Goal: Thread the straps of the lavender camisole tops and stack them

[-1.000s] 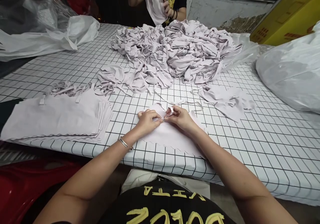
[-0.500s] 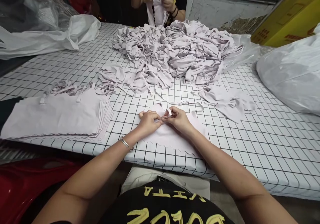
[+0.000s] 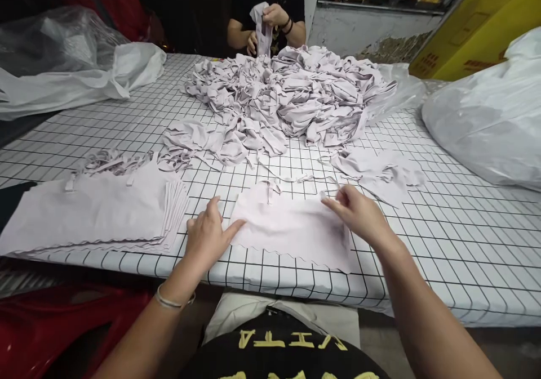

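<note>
A pale pink camisole top (image 3: pixel 291 232) lies flat on the table in front of me, its wavy hem toward me and its thin straps (image 3: pixel 296 179) stretched out at the far side. My left hand (image 3: pixel 209 235) is spread beside the top's left edge, the thumb resting on the cloth. At the upper right corner, my right hand (image 3: pixel 359 215) has thumb and fingers pinched on the top where a strap joins. Left of my hands lies a neat stack of matching tops (image 3: pixel 93 210), straps bunched at the back.
A large heap of crumpled pink tops (image 3: pixel 296 94) covers the table's far middle. One loose top (image 3: pixel 376 170) lies to the right. A full plastic bag (image 3: pixel 486 114) stands at right, other plastic (image 3: pixel 84 69) at far left. Across the table a person (image 3: pixel 270 24) handles a top.
My hands have moved apart from the middle of the top's upper edge, left hand leftward and opened, right hand to the right corner. The top now lies flatter. The person opposite has turned their piece.
</note>
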`<state>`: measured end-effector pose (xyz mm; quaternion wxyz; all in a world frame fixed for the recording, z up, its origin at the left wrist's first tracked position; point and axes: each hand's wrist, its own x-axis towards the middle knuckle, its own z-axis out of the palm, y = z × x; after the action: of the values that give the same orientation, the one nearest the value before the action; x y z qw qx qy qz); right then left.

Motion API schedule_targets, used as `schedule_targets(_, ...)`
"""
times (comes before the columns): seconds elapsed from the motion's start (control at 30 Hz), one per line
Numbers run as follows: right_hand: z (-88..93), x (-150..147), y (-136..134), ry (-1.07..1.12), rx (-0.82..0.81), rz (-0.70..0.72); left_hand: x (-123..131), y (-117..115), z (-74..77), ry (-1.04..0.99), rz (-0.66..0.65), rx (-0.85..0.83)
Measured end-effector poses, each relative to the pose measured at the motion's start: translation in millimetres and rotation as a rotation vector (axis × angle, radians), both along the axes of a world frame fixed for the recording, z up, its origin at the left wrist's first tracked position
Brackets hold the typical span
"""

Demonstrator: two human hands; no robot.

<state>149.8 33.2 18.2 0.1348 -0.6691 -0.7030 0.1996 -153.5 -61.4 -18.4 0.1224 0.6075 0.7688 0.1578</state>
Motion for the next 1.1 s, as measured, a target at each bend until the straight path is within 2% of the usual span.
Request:
schedule_targets(0.07,-12.8,33,-35,-0.031,-0.115,-0.062,-1,-10,-5.0,-0.041,-0.030,-0.033)
schedule_targets(0.17,-30.4,55,-76,0.042,-0.108,-0.096,-5,-18,-7.8,-0.150,-0.031,-0.036)
schedule_targets(0.23,-32.1,59,-85,0.138,-0.162,-0.058,-12,-24,-4.2,-0.232,-0.010,-0.085)
schedule_targets(0.3,-25.6,61,-77,0.207,-0.284,0.004,-18,-30,2.2,-0.165,0.019,-0.097)
schedule_targets(0.37,-17.0,58,-57,0.206,-0.296,0.007,-11,-33,8.6,0.002,-0.017,0.005)
schedule_targets(0.4,-14.3,54,-43,0.193,-0.259,-0.011,0,-33,10.9,0.057,-0.097,0.077)
schedule_targets(0.47,-14.5,38,-13,0.160,-0.166,-0.052,35,-29,11.9,0.028,-0.407,0.175)
schedule_targets(0.53,-21.1,13,12,0.130,-0.130,-0.058,77,-18,7.7,-0.093,-0.812,0.146)
schedule_targets(0.57,-25.4,0,23,0.117,-0.106,-0.058,97,-12,3.9,-0.139,-0.973,0.119)
schedule_targets(0.63,-33.2,-21,37,0.140,-0.050,-0.063,126,1,-5.2,-0.203,-1.162,0.070)
schedule_targets(0.7,-37.4,-32,47,0.324,-0.089,-0.071,139,10,-13.3,-0.220,-1.227,0.040)
schedule_targets(0.8,-34.9,-28,68,0.799,-0.458,-0.129,138,15,-17.6,-0.180,-1.269,0.018)
schedule_targets(0.87,-28.2,-21,92,1.018,-0.670,-0.188,134,15,-15.4,-0.156,-1.287,0.007)
schedule_targets(0.93,-18.7,-15,122,1.099,-0.711,-0.231,132,15,-12.3,-0.149,-1.289,-0.007)
schedule_targets(1.1,9.6,-16,192,1.103,-0.625,-0.296,132,16,-13.1,-0.177,-1.296,-0.018)
